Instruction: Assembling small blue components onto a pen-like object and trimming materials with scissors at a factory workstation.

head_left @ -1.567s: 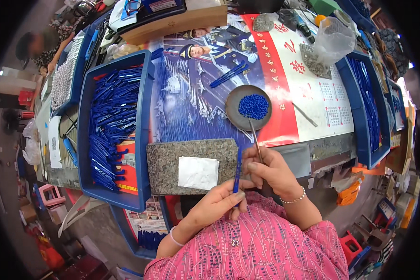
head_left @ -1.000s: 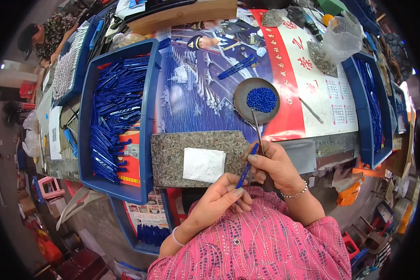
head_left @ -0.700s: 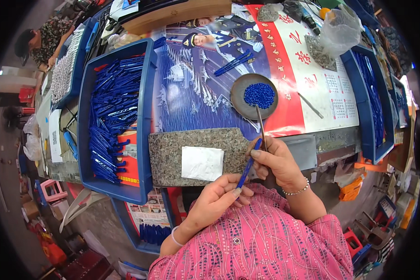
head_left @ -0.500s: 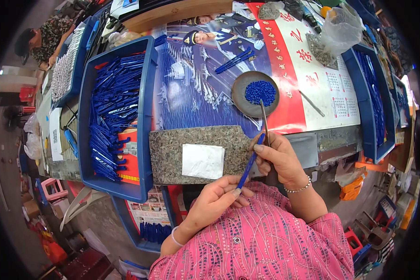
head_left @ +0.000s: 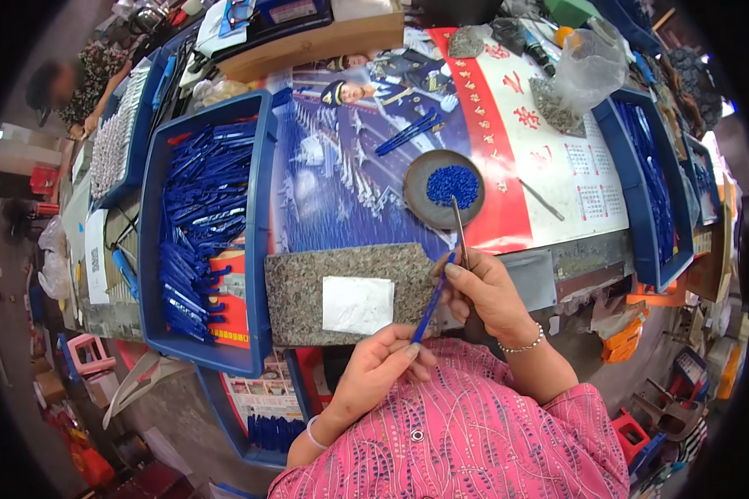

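A slim blue pen-like rod (head_left: 431, 306) slants between my hands, above the near edge of a speckled stone slab (head_left: 295, 299). My left hand (head_left: 379, 359) pinches its lower end. My right hand (head_left: 493, 295) has its thumb and fingers closed at the rod's upper end and also grips metal tweezers (head_left: 461, 226). The tweezers point away from me, their tips over small blue pieces (head_left: 453, 183) heaped in a round dark dish (head_left: 416, 204). Whether the tips hold a piece is too small to tell. Folded white paper (head_left: 358, 304) lies on the slab.
Many blue rods fill a blue bin (head_left: 263, 208) on the left, with another blue bin (head_left: 628, 179) at the right. A few rods (head_left: 408, 133) and a metal tool (head_left: 542, 200) lie on the poster (head_left: 324, 224). At far left is another person (head_left: 91, 79).
The view has shifted slightly, so the table sits lower in the picture. Both hands keep their hold on the rod, and the tweezers' tips remain over the dish.
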Demonstrator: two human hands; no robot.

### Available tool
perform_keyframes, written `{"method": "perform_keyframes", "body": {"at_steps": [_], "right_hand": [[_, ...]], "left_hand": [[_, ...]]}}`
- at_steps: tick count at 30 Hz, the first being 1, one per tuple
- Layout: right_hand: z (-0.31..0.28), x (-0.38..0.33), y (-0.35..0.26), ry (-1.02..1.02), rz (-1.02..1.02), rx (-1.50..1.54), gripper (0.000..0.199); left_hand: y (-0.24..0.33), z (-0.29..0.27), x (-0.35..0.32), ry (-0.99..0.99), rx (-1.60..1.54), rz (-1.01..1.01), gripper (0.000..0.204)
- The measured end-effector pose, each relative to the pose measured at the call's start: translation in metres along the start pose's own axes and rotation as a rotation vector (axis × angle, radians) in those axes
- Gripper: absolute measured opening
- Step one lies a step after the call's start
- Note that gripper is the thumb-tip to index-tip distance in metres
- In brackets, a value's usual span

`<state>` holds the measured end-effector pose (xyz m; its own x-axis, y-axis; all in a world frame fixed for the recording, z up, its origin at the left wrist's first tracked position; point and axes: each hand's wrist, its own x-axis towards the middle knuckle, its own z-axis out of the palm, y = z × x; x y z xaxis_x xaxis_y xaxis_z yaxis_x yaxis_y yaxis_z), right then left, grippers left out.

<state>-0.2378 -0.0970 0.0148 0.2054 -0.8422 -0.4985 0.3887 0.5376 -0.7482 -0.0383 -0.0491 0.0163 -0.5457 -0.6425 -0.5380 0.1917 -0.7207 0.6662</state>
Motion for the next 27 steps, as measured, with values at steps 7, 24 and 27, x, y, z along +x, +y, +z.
{"method": "perform_keyframes", "body": {"at_steps": [7,24,27], "right_hand": [[-0.044,0.027,-0.023,0.338,-0.463,-0.675,0.011],[-0.026,0.082,-0.034,0.204,-0.585,-1.574,0.011],[-0.027,0.09,-0.03,0.181,-0.559,-1.687,0.01]], "left_hand": [[0.001,-0.008,-0.007,0.183,-0.155,0.107,0.02],[0.001,-0.022,-0.017,0.207,-0.29,0.172,0.018],[-0.001,-0.023,-0.016,0.215,-0.272,0.189,0.018]]}}
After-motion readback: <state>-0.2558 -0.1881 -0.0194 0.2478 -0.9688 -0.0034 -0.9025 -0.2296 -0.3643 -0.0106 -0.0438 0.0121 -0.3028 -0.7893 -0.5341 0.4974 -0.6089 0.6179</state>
